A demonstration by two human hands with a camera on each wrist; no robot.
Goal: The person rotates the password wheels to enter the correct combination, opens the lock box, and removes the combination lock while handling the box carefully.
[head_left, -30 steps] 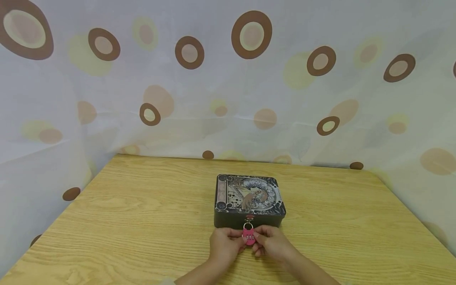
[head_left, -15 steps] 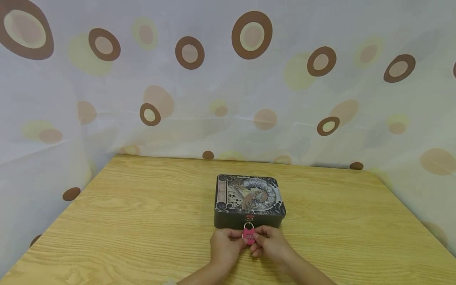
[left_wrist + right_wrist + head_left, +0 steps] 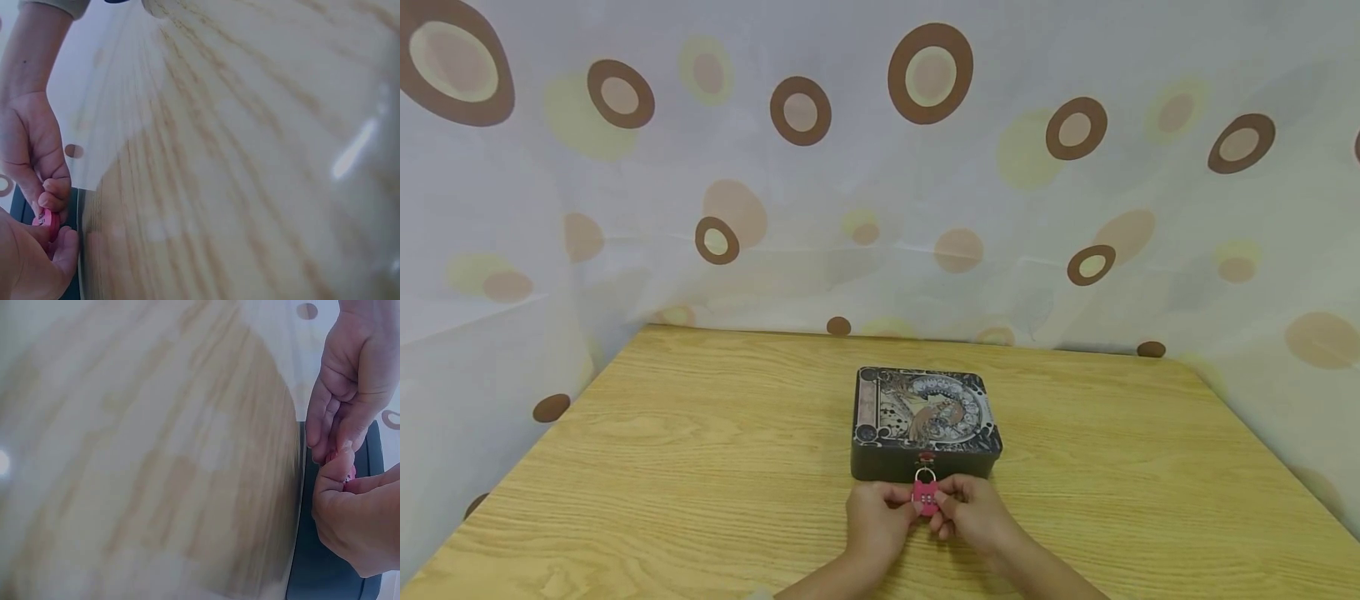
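Observation:
A pink combination padlock (image 3: 926, 497) with a row of number dials hangs by its silver shackle from the red and metal clasp (image 3: 927, 457) on the front of a dark tin box (image 3: 917, 463). Ornate artwork covers the box's lid. My left hand (image 3: 880, 518) pinches the lock's left side between thumb and fingers. From the right, my right hand (image 3: 973, 510) pinches the other side, its thumb at the dials. In the left wrist view the padlock (image 3: 47, 220) shows between both hands' fingertips; in the right wrist view fingers hide most of it.
The box stands on a wood-grain table (image 3: 715, 442), toward the front and a little right of centre. A pale curtain (image 3: 850, 192) printed with brown and yellow circles hangs behind and along both sides of the table.
Both hands keep their grip on the padlock, which has shifted very slightly to the right together with my left hand. The box has stayed in place.

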